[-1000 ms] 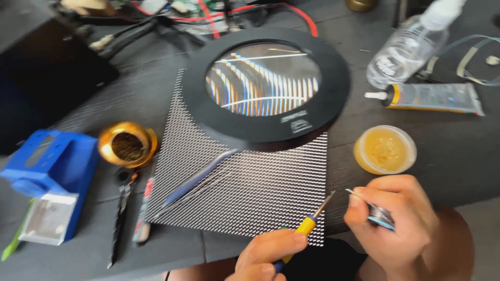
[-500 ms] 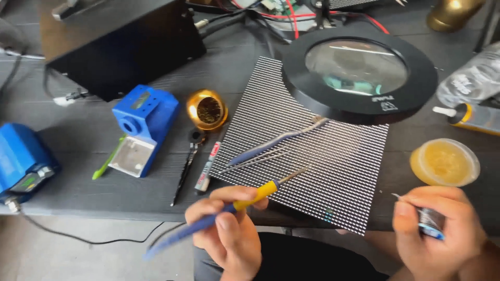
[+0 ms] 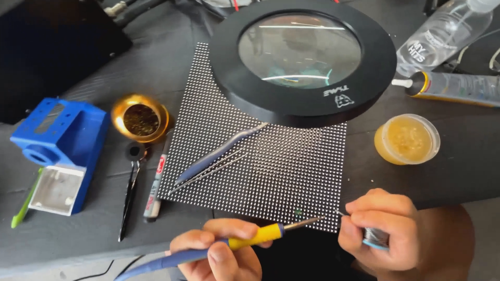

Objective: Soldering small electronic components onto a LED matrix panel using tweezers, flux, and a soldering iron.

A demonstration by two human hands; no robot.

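Both hands work: left hand (image 3: 221, 255) holds soldering iron (image 3: 250, 238), right hand (image 3: 388, 234) solder spool (image 3: 376, 238).

The left hand (image 3: 221, 255) is cut off by the bottom edge, as is the soldering iron (image 3: 229, 244) cable. The magnifier lamp (image 3: 302, 57) hides the LED panel (image 3: 260, 161) top. The solder spool (image 3: 376, 238) is mostly concealed within the right hand (image 3: 388, 234).
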